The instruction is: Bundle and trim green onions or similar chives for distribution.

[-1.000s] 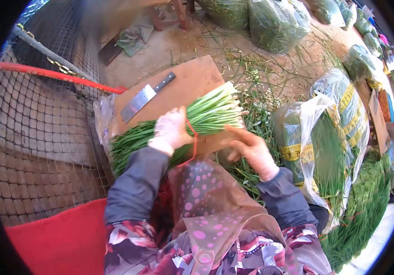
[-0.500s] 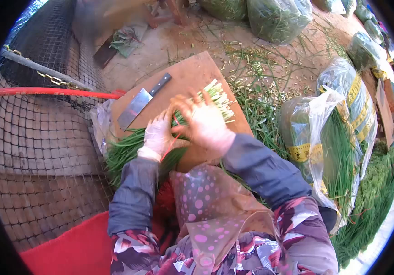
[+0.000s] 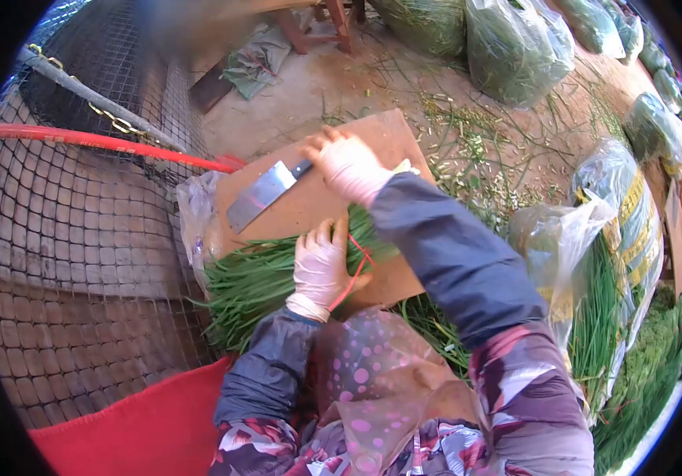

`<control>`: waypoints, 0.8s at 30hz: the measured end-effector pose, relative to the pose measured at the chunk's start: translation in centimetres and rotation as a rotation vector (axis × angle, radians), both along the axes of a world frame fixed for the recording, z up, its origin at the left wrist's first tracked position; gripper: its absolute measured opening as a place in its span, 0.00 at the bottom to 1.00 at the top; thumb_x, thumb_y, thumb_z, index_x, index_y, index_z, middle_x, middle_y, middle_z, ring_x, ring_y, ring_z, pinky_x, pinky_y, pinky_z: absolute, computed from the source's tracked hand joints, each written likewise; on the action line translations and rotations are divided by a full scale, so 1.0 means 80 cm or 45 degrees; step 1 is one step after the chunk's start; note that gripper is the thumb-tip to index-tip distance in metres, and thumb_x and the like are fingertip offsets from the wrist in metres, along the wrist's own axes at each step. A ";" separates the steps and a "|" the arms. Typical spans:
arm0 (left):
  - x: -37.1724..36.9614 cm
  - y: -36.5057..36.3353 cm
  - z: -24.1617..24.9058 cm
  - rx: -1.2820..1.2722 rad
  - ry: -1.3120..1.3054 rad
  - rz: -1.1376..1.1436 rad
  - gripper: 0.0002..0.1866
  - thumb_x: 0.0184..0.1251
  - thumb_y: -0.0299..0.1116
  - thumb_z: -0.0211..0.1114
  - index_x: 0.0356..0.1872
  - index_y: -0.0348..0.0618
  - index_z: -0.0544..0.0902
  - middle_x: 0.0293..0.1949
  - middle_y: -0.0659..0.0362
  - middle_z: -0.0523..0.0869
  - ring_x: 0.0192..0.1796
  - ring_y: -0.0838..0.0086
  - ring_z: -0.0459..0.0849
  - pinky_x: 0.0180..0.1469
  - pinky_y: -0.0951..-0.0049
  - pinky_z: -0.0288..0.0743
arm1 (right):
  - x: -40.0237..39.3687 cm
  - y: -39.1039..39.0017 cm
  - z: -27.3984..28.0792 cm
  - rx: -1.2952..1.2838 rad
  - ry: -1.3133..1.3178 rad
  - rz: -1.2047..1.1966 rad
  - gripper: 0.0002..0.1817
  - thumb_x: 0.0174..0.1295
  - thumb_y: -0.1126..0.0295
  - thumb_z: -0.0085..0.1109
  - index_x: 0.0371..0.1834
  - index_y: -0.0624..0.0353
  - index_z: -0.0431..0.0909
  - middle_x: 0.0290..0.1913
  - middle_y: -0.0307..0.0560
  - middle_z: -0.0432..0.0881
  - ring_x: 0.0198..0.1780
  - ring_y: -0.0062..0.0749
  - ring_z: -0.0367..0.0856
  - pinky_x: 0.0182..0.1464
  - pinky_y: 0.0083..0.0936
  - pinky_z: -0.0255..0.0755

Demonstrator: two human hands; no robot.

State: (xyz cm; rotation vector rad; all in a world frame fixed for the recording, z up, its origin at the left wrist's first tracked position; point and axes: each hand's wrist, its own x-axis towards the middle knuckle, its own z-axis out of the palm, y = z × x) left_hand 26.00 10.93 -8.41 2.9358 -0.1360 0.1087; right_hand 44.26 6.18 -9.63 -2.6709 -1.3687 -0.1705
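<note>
A bundle of long green chives (image 3: 254,274) lies across a brown board (image 3: 396,278). Gloved in thin translucent plastic, my left hand (image 3: 321,270) grips the bundle from above, fingers on the far side and thumb on the near side. A red tie (image 3: 363,258) loops over the stalks beside it. My right hand (image 3: 349,168), gloved alike, closes over the black handle of a cleaver (image 3: 263,196), whose blade lies on the board. My right forearm hides most of the pale stem ends.
Black netting (image 3: 79,262) and a red pipe (image 3: 111,143) are at left. Cut scraps (image 3: 476,139) litter the ground beyond the board. Plastic bags of greens (image 3: 515,55) stand at the back, and a yellow-taped bag (image 3: 543,262) sits at right.
My right hand has left the bundle and moved up and left onto the cleaver handle. My left hand stays on the chives. The whole view has shifted slightly.
</note>
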 end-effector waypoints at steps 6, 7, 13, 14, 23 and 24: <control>0.010 0.009 -0.011 -0.053 -0.007 0.017 0.56 0.26 0.53 0.79 0.63 0.37 0.68 0.55 0.49 0.75 0.55 0.56 0.76 0.58 0.55 0.67 | 0.019 0.035 -0.035 -0.288 0.334 -0.036 0.25 0.62 0.67 0.55 0.65 0.49 0.70 0.53 0.44 0.83 0.59 0.39 0.79 0.65 0.47 0.64; 0.011 0.013 -0.015 -0.062 0.016 0.000 0.56 0.26 0.53 0.79 0.63 0.37 0.68 0.55 0.49 0.75 0.55 0.56 0.76 0.58 0.55 0.67 | 0.014 0.036 -0.035 -0.333 0.308 -0.020 0.22 0.62 0.68 0.54 0.61 0.50 0.73 0.48 0.43 0.84 0.54 0.40 0.82 0.60 0.45 0.69; 0.011 0.024 0.002 -0.206 -0.001 -0.128 0.54 0.29 0.47 0.80 0.64 0.37 0.67 0.51 0.48 0.79 0.51 0.54 0.79 0.53 0.58 0.73 | -0.007 -0.052 0.066 0.126 0.491 -0.133 0.20 0.57 0.69 0.55 0.54 0.44 0.79 0.43 0.49 0.85 0.45 0.45 0.85 0.44 0.38 0.79; 0.013 0.028 0.014 -0.197 0.019 -0.182 0.55 0.29 0.47 0.81 0.65 0.37 0.66 0.48 0.48 0.80 0.48 0.53 0.81 0.51 0.58 0.75 | -0.017 -0.098 0.085 0.412 0.474 -0.213 0.21 0.58 0.67 0.54 0.57 0.43 0.78 0.42 0.50 0.86 0.45 0.46 0.85 0.47 0.38 0.78; 0.035 0.036 0.108 -0.936 0.688 -0.079 0.61 0.33 0.38 0.85 0.72 0.32 0.57 0.70 0.43 0.65 0.73 0.59 0.61 0.74 0.65 0.53 | -0.202 -0.382 0.117 1.556 1.283 -1.103 0.34 0.64 0.69 0.63 0.72 0.59 0.60 0.29 0.35 0.76 0.23 0.13 0.72 0.23 0.15 0.68; 0.040 0.015 0.132 -1.200 0.636 0.071 0.63 0.33 0.39 0.85 0.73 0.32 0.55 0.71 0.43 0.61 0.74 0.59 0.59 0.74 0.64 0.51 | -0.215 -0.396 0.110 1.476 1.272 -1.157 0.33 0.64 0.69 0.63 0.71 0.62 0.60 0.28 0.36 0.76 0.22 0.13 0.71 0.22 0.14 0.67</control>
